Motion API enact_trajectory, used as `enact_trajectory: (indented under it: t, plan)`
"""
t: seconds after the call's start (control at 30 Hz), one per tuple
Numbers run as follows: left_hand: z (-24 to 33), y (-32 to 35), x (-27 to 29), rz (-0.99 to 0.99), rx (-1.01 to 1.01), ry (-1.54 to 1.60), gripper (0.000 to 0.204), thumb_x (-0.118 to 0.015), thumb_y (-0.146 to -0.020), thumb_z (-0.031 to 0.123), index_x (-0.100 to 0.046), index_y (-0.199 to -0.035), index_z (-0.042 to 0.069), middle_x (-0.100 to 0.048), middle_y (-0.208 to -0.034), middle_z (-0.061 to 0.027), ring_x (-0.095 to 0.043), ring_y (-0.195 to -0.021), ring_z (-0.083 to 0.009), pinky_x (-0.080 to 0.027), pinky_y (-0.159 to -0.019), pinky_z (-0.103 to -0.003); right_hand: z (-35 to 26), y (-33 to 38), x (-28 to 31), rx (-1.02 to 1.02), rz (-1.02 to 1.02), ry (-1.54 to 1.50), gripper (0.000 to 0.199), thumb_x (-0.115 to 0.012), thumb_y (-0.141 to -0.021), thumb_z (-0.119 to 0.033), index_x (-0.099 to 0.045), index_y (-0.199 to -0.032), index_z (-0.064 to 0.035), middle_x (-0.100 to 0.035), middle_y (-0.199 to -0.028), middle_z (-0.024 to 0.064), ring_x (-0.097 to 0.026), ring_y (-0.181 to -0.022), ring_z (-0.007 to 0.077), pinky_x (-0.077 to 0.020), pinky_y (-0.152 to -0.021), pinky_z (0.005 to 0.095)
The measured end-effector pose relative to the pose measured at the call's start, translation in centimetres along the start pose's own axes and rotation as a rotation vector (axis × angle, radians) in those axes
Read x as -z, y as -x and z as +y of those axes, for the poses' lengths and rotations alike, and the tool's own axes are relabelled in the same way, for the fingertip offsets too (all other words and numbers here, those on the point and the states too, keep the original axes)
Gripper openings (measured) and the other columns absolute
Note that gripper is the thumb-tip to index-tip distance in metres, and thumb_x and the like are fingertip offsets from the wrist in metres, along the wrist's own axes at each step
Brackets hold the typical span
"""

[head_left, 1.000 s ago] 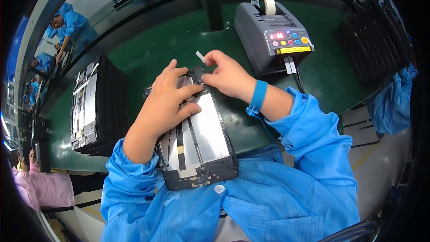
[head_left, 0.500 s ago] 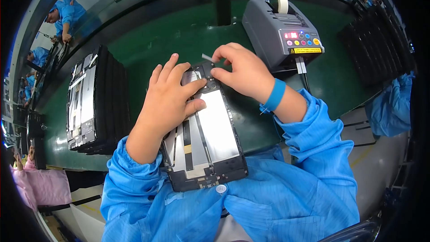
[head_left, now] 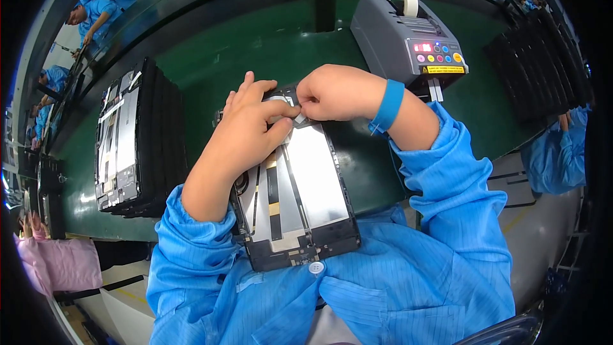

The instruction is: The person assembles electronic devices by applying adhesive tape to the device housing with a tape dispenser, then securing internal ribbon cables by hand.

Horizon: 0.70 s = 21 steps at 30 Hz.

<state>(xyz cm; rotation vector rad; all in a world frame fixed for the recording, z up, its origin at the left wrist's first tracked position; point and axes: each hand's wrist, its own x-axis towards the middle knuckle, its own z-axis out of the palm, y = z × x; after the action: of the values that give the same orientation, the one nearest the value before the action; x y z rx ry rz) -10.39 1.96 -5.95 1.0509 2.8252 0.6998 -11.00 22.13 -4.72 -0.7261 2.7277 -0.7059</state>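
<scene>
At the worktop's (head_left: 236, 41) near edge, the right hand (head_left: 335, 94) bunches its fingers at a pale strip (head_left: 300, 117), pinch unclear, while the left hand (head_left: 246, 124), fingers spread, likely steadies the opened tablet (head_left: 316, 182) against the smock (head_left: 383, 281).

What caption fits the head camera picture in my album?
Left fingers and right fingers close together at a small pale strip over an opened flat device, a grey tape dispenser beyond.
</scene>
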Motion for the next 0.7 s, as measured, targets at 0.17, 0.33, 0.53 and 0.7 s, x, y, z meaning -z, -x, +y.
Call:
enact_trajectory:
  t: [0.17, 0.33, 0.53, 0.7]
  plan:
    - [0.4, -0.6, -0.4, 0.02, 0.077, 0.043, 0.016, -0.062, -0.078, 0.022, -0.072, -0.089, 0.014, -0.047, -0.132, -0.0195, -0.023, -0.136, -0.0447, -0.013, -0.109, -0.061, -0.3, -0.1, 0.2, -0.067, -0.013, -0.046, 0.021, -0.063, -0.074, -0.023, -0.064, -0.069, -0.0025, -0.059, -0.061, 0.0121, -0.058, -0.057, 0.0255, -0.0469, -0.056, 0.0351]
    - [0.7, -1.3, -0.5, 0.018, 0.097, 0.027, 0.013, -0.066, -0.075, 0.023, -0.072, -0.082, 0.014, -0.047, -0.133, -0.0202, -0.022, -0.137, -0.044, -0.01, -0.106, -0.065, -0.4, 0.4, 1.1, -0.364, -0.062, 0.106, 0.043, -0.071, -0.069, -0.043, -0.064, -0.065, -0.0002, -0.058, -0.057, 0.0141, -0.058, -0.054, 0.0249, -0.0472, -0.054, 0.0346]
    - [0.9, -0.8, 0.2, 0.005, 0.088, -0.026, 0.014, -0.071, -0.074, 0.02, -0.073, -0.086, 0.014, -0.043, -0.137, -0.0189, -0.018, -0.139, -0.0428, -0.012, -0.108, -0.063, 2.1, 2.0, -4.2, -0.565, 0.121, -0.918, 0.041, -0.069, -0.077, -0.048, -0.058, -0.069, -0.009, -0.05, -0.058, -0.0003, -0.045, -0.045, 0.0092, -0.0326, -0.041, 0.0228]
    - [0.4, 5.6, 0.7, 0.089, 0.006, -0.041, 0.07, -0.073, -0.07, 0.021, -0.048, -0.135, 0.014, -0.029, -0.144, -0.0251, -0.011, -0.14, -0.0448, -0.012, -0.112, -0.052, 0.5, 5.9, -8.2, -0.427, 0.506, -1.004, 0.038, -0.063, -0.086, -0.034, -0.055, -0.099, 0.0006, -0.057, -0.084, 0.0068, -0.055, -0.073, 0.0157, -0.0458, -0.064, 0.0279]
